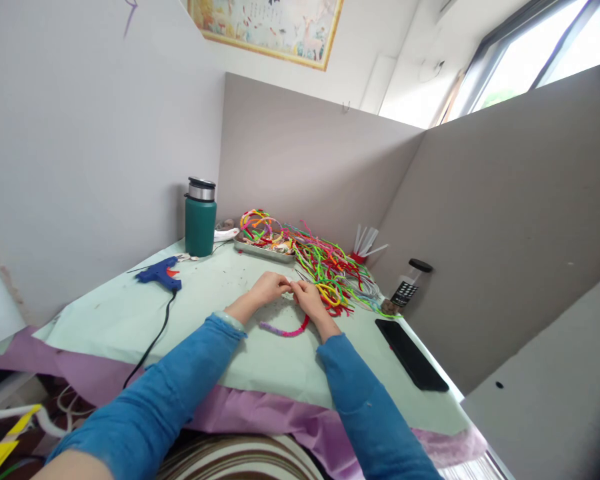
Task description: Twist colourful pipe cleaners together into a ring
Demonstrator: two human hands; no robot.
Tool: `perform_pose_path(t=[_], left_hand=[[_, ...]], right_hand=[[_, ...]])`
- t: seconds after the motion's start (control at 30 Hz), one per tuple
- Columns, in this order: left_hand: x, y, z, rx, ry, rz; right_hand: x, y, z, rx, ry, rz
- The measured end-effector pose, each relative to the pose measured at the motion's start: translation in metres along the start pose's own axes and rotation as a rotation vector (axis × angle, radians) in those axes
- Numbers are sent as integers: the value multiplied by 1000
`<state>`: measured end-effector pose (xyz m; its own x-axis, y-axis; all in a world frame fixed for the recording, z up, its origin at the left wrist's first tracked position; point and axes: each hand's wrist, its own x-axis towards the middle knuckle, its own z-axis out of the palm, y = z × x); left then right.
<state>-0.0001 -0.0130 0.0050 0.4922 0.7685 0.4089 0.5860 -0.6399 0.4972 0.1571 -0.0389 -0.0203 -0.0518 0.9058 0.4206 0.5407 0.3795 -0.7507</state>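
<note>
Both hands meet over the middle of the covered table, fingertips pinched together. My left hand (271, 288) is closed, its thumb and fingers pressed against a small pale bit I cannot make out. Facing it, my right hand (307, 297) is closed too, with its fingertips touching the left ones. Below them a curved fuzzy pipe cleaner band (286, 333), purple at one end and red at the other, lies on the cloth; its red end passes behind my right wrist. Just beyond my right hand spreads a heap of colourful pipe cleaners (325, 263). Metal tips, perhaps scissors, show near my right fingers.
A blue glue gun (161, 272) with a black cord lies left. Behind it stands a green bottle (200, 227). A metal tray (265, 251) holds fuzzy rings. White sticks (367, 241), a black-lidded jar (407, 288) and a black phone (411, 353) are on the right. Grey partitions enclose the table.
</note>
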Motion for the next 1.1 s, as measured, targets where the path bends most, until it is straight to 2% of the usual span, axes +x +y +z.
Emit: perform_pose_path(t=[0.47, 1.1], left_hand=[[0, -2, 0, 17, -7, 46], [0, 1, -2, -1, -27, 9]], right_hand=[[1, 1, 0, -8, -3, -10], [0, -1, 0, -9, -2, -12]])
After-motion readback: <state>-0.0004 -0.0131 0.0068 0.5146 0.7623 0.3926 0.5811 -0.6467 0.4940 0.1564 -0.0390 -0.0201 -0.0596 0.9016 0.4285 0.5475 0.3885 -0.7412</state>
